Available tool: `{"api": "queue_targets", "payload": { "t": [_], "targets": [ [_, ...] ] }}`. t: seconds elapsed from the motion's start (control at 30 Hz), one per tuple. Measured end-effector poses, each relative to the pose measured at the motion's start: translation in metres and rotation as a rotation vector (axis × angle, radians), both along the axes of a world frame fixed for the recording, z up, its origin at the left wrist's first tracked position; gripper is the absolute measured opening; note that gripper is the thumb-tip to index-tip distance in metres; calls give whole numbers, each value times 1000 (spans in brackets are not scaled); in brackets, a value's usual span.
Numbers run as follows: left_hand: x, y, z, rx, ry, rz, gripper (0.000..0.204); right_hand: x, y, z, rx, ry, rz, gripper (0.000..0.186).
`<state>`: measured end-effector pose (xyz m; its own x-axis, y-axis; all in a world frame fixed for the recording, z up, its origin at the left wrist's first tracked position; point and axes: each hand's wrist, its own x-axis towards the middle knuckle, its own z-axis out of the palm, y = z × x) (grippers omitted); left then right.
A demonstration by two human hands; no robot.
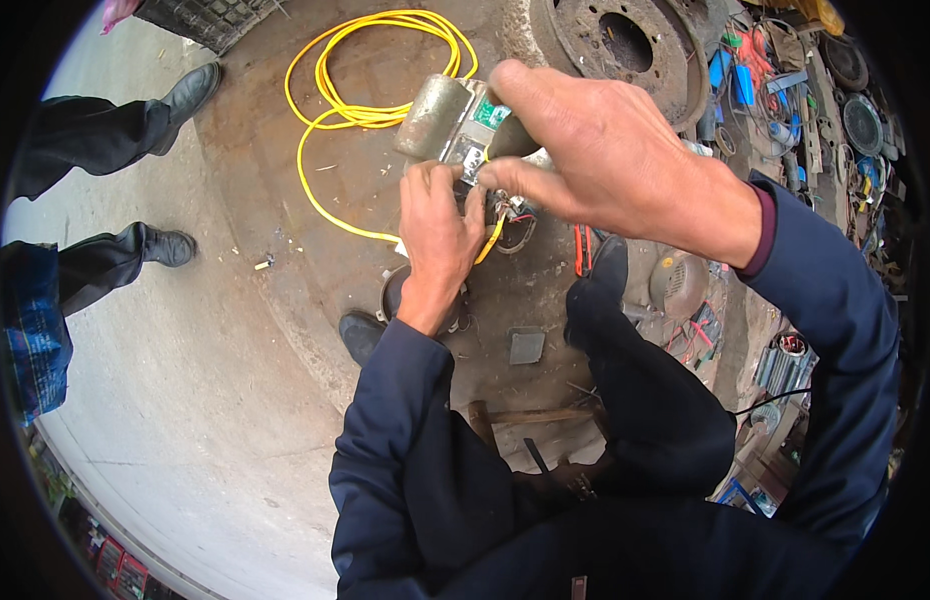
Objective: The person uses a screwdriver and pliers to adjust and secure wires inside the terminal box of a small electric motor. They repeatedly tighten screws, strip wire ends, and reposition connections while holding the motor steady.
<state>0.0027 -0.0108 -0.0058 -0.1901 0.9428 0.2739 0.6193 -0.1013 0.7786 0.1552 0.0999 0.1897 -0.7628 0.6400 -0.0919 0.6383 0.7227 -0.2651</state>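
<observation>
In front of me sits a machine part with a dull grey metal cylinder [430,118], a green label [491,112] and a small terminal block [473,160]. My left hand [437,215] is at its near edge, fingers bent together at the terminals; what they pinch is hidden. My right hand [610,150] arches over its right side, thumb and fingers curled in toward the terminals. Its grip is mostly hidden, beside a dark rounded shape [513,138]. A yellow cable [330,212] passes under my left hand toward loose wires [515,208] below the terminals.
Red-handled pliers [583,250] lie by my right shoe [610,262]. A large rusty wheel rim [675,85] stands at the far right, near heaped parts [785,110]. A round casing [393,292] and a grey square plate [527,346] lie nearer. Another person's shoes [192,100] are at left.
</observation>
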Motion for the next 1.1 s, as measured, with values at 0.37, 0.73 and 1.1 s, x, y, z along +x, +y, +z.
{"api": "queue_targets", "payload": {
  "t": [0.37,0.73,1.1],
  "targets": [
    [1,-1,-1,3,-12,7,37,7,-2,3,58,95,-19,43],
    [0,-1,-1,-12,-16,9,37,-3,2,0,25,185,21,43],
    [0,-2,0,-36,-40,0,36,-3,-8,-10,4,252,-45,46]
  ]
}}
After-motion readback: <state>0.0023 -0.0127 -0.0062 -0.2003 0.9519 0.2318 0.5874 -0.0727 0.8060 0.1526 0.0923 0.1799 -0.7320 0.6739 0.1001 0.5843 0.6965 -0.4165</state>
